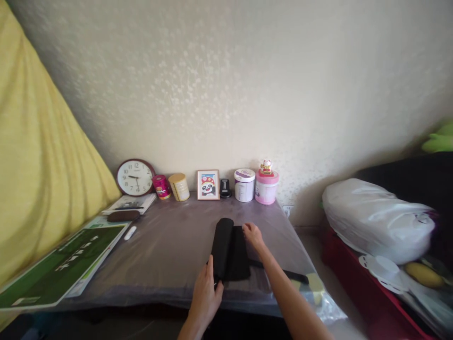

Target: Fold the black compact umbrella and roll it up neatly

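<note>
A black roll of fabric-like material (222, 248) lies on the table, its loose flap (239, 259) spread flat to the right. My left hand (208, 288) wraps round the near end of the roll, thumb and fingers closed on it. At the flap's far right corner, my right hand (253, 234) has its fingers pinched together on the edge. A flat black strap (295, 275) runs out from beside the flap towards the table's right side, passing under my right forearm. Whether the strap is joined to the roll is hidden.
Along the wall stand a clock (136, 177), a pink tin (162, 187), a yellow tin (179, 187), a panda picture frame (208, 185) and two tubs (244, 186). A green board (60, 267) covers the left side. Right of the table (166, 245) is a white bag (375, 217).
</note>
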The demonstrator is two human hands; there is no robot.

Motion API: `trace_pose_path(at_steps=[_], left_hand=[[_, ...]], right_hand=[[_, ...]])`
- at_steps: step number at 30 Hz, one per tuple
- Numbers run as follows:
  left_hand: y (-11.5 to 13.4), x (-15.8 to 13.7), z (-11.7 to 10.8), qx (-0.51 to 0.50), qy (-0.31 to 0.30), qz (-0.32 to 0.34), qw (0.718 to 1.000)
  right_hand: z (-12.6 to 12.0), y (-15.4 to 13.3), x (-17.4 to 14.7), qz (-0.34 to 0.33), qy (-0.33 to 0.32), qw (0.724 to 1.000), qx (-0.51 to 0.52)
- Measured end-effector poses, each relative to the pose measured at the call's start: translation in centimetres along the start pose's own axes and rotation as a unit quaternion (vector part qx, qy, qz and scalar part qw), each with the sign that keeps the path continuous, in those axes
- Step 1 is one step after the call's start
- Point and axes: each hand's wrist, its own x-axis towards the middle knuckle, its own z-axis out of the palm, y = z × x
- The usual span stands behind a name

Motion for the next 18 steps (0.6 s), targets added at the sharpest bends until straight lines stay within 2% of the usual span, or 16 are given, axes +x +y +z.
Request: trace_pose_path(at_steps=[3, 11, 18], left_hand=[[0.2, 0.0, -0.2, 0.005, -0.002, -0.003, 1.000], [0.4, 0.1, -0.5, 0.012, -0.014, -0.007, 1.000], [0.3, -0.1, -0.3, -0.012, 0.013, 0.000, 1.000]], right_hand=[[0.2, -0.6, -1.1, 0.005, -0.037, 0.999, 0.034], [1.3, -3.5, -2.3, 0.025, -0.085, 0.991, 0.099], [1.7, -5.0, -3.3, 0.088, -0.176, 0.960, 0.201]])
